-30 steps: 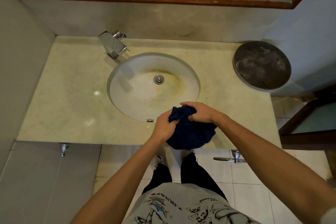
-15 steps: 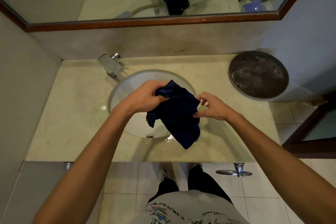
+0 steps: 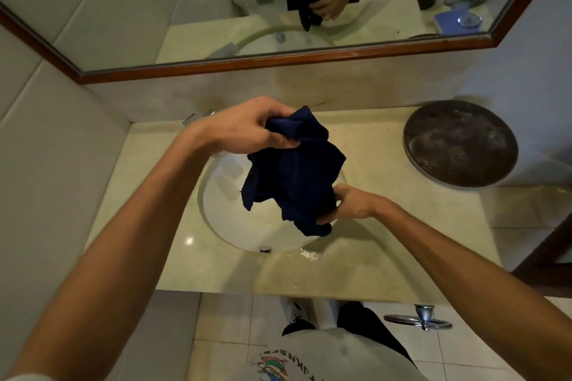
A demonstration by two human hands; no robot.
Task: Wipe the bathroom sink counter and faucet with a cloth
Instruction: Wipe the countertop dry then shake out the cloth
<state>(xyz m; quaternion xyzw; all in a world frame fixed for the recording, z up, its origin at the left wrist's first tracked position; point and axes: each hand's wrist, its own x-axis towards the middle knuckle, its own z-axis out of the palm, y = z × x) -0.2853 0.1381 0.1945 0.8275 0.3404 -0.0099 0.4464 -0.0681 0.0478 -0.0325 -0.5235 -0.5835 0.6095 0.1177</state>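
I have the cloth [image 3: 294, 173] up in the air over the basin [image 3: 229, 219], not yet on any surface. My left hand [image 3: 247, 130] grips its upper bunch, fingers curled round the fabric; my right hand [image 3: 349, 204] pinches the lower edge. The hands are apart, with the cloth slack and crumpled between them.

The step in hand looks like readying the cloth. To do it well I would draw the 2 hands further apart until it hangs flat, fold it into a pad with 1 broad clean face, then lay that flat on the counter [image 3: 371, 158] and work in overlapping strokes toward the basin. A small wet patch [image 3: 309, 255] sits on the front edge just beside the basin rim, so I would take that up early. A loose hanging corner will drag, so I would tuck it in.

The faucet [image 3: 198, 117] is almost wholly hidden behind my left wrist; only a sliver of metal shows, so I cannot judge its state. The cloth covers the drain. The round dark tray [image 3: 461, 142] at the counter's right hides the surface under it. Whether the cloth is damp I cannot tell.
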